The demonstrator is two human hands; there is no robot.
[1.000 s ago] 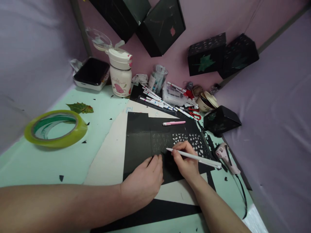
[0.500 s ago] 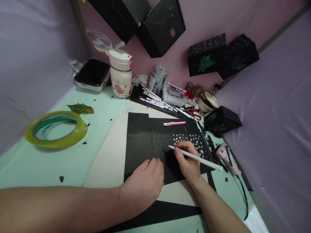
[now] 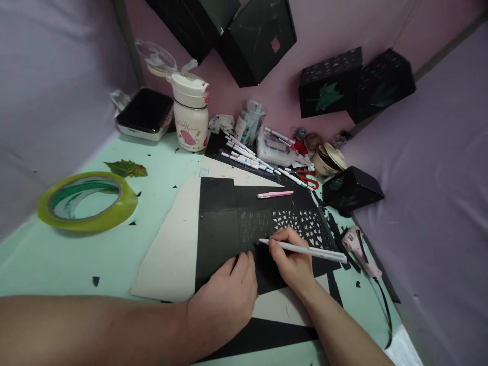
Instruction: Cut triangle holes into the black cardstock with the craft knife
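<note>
In the head view, a black sheet lies flat on a pale board on the mint-green desk, right in front of the person. The left hand rests palm down on the sheet's near edge, fingers loosely curled and pressed to the paper, holding nothing. Just beside it to the right, the right hand is closed around a white pen-shaped tool in a writing grip; the tool's tip touches the sheet just beyond the left hand's fingertips, and its tail points away to the right. Directly beyond the tip the sheet carries rows of faint marks, and to the right of these, beyond the right hand's knuckles, a patch of small cut-out shapes.

Further back on the sheet lies a pink pen, apart from both hands. A roll of green tape sits well off to the left, with a leaf near it. At the back of the desk stand a white bottle, a scatter of white markers and a small black box. A pink corded tool lies to the right of the sheet.
</note>
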